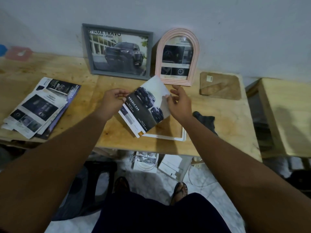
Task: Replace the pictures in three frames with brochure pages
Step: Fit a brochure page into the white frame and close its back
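Observation:
I hold a brochure page [146, 105] showing dark pickup trucks and the words "DOUBLE CAB", tilted above the wooden table [218, 118]. My left hand [112, 100] pinches its left edge and my right hand [180, 102] grips its right edge. Under the page lies a white frame [178, 137], flat on the table and mostly hidden. A grey frame [117, 51] with a truck page leans on the wall at the back. Beside it stands a pink arched frame [177, 56] holding a page of small photos.
A pile of brochure pages [40, 108] lies at the table's left. A brown backing board [220, 86] rests at the back right, and a dark cloth [206, 120] lies by my right wrist. A second wooden surface [289, 115] stands to the right. Boxes and cables sit below the table.

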